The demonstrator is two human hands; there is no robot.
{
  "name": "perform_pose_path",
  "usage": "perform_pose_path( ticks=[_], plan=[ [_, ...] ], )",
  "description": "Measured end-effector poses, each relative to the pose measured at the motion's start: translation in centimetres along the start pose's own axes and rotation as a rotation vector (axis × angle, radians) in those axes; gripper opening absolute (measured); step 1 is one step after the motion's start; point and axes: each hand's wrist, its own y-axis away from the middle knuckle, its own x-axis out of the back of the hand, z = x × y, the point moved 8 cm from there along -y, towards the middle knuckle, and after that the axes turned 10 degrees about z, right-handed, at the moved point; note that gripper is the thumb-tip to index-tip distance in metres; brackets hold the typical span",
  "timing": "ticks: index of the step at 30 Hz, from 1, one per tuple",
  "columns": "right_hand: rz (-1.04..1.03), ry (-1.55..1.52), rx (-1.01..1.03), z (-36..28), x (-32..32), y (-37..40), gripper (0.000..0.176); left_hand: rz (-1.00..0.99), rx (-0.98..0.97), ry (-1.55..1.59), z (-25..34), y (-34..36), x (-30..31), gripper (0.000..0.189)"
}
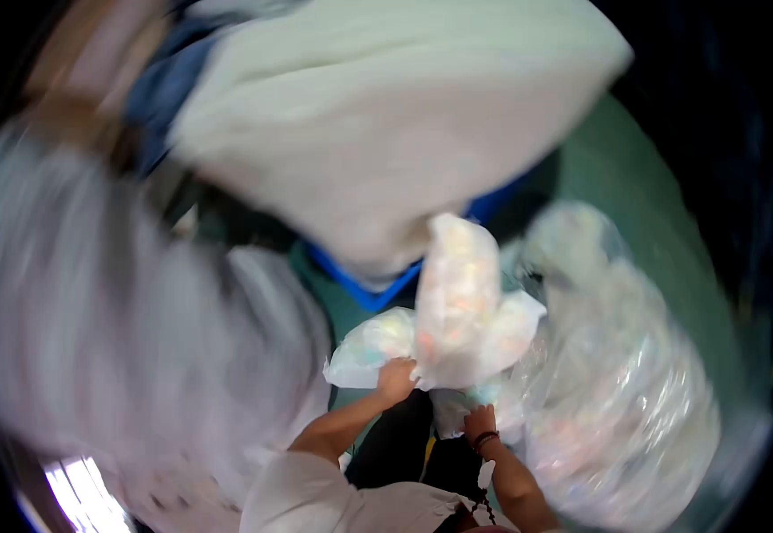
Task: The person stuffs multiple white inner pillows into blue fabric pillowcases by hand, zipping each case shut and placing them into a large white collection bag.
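Note:
My left hand (396,380) is closed on the lower end of several translucent white plastic bags. One plastic bag (457,298) stands up tall in the middle, filled with pale pink and yellow things too blurred to name. Another, smaller bag (370,346) juts out to the left, and a third bag corner (515,329) sticks out to the right. Lower down, my right hand (479,422), with dark bands at the wrist, has its fingers curled at a clear bag (453,413) with pale contents. Its fingertips are partly hidden against the plastic.
A large clear sack (617,382) of wrapped goods stands on the green floor (644,186) at my right. Big whitish sacks (129,302) fill the left side, blurred. Ahead, a large cream sack (386,115) rests in a blue crate (364,293).

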Motion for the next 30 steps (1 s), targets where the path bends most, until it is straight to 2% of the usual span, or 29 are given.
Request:
perform_pose_path(
  ticks=[2, 3, 5, 6, 8, 11, 13, 14, 15, 17, 18, 19, 20, 21, 23, 24, 25, 27, 28, 29, 30],
  plan=[
    [0.060, 0.105, 0.097, -0.8, 1.1, 4.8, 0.014, -0.020, 0.012, 0.051, 1.6, 4.9, 4.2, 0.025],
    [0.072, 0.110, 0.169, -1.5, 2.6, 6.1, 0.014, 0.031, 0.056, 0.063, 0.3, 6.1, 6.1, 0.025],
    [0.069, 0.201, 0.207, -0.8, 4.7, 10.3, 0.014, 0.053, -0.033, 0.058, -0.1, 9.2, 8.2, 0.024],
    [0.074, 0.247, 0.232, -0.6, 6.0, 11.4, 0.014, -0.074, 0.120, 0.056, -0.9, 10.0, 10.6, 0.025],
    [-0.038, 0.340, 0.246, -3.9, 8.1, 13.2, 0.018, 0.079, 0.164, 0.091, -5.3, 14.6, 16.8, 0.027],
    [-0.149, 0.445, 0.221, -1.9, 8.4, 12.6, 0.024, 0.082, 0.257, 0.038, -9.2, 22.5, 19.4, 0.030],
    [-0.194, 0.517, 0.231, -3.1, 6.7, 12.2, 0.035, 0.023, 0.354, 0.100, -13.4, 32.5, 20.2, 0.032],
    [-0.189, 0.567, 0.226, -6.2, 6.9, 13.9, 0.037, 0.051, 0.431, 0.104, -15.7, 40.1, 21.7, 0.035],
    [-0.197, 0.588, 0.233, -7.6, 7.3, 13.8, 0.039, 0.143, 0.555, 0.053, -16.1, 44.8, 24.3, 0.035],
    [-0.154, 0.640, 0.194, -11.0, 8.2, 12.4, 0.045, 0.225, 0.716, 0.072, -19.0, 54.4, 23.8, 0.035],
    [-0.164, 0.647, 0.187, -13.4, 8.7, 11.5, 0.050, 0.283, 0.862, 0.113, -20.6, 59.5, 24.4, 0.034],
    [-0.181, 0.642, 0.162, -17.2, 9.6, 9.9, 0.053, 0.338, 1.005, 0.153, -22.9, 63.8, 24.0, 0.034],
    [-0.151, 0.660, 0.153, -19.3, 9.3, 7.5, 0.053, 0.236, 1.157, 0.223, -23.6, 67.2, 24.4, 0.032],
    [-0.088, 0.578, 0.139, -24.1, 9.6, 6.6, 0.052, 0.224, 1.187, 0.240, -25.3, 72.1, 23.8, 0.032],
    [-0.031, 0.506, 0.176, -32.6, 10.4, 4.0, 0.046, 0.397, 1.251, 0.216, -26.7, 79.5, 21.8, 0.029],
    [0.067, 0.437, 0.177, -37.2, 9.0, 2.1, 0.052, 0.453, 1.266, 0.226, -28.3, 83.4, 23.0, 0.030],
    [0.091, 0.408, 0.179, -43.6, 9.6, 1.9, 0.050, 0.448, 1.281, 0.233, -29.4, 85.9, 24.1, 0.030],
    [0.151, 0.363, 0.228, -55.2, 9.5, 1.7, 0.048, 0.696, 1.430, 0.208, -31.5, 91.6, 27.3, 0.028],
    [0.134, 0.381, 0.285, -63.9, 8.7, 3.2, 0.044, 0.827, 1.511, 0.261, -35.2, 97.8, 25.4, 0.030],
    [0.094, 0.361, 0.423, -71.0, 7.6, 4.1, 0.042, 0.825, 1.523, 0.271, -37.5, 101.4, 26.0, 0.030],
    [0.087, 0.288, 0.572, -76.3, 6.3, 4.6, 0.039, 0.946, 1.574, 0.367, -39.8, 105.0, 27.1, 0.029]
  ],
)
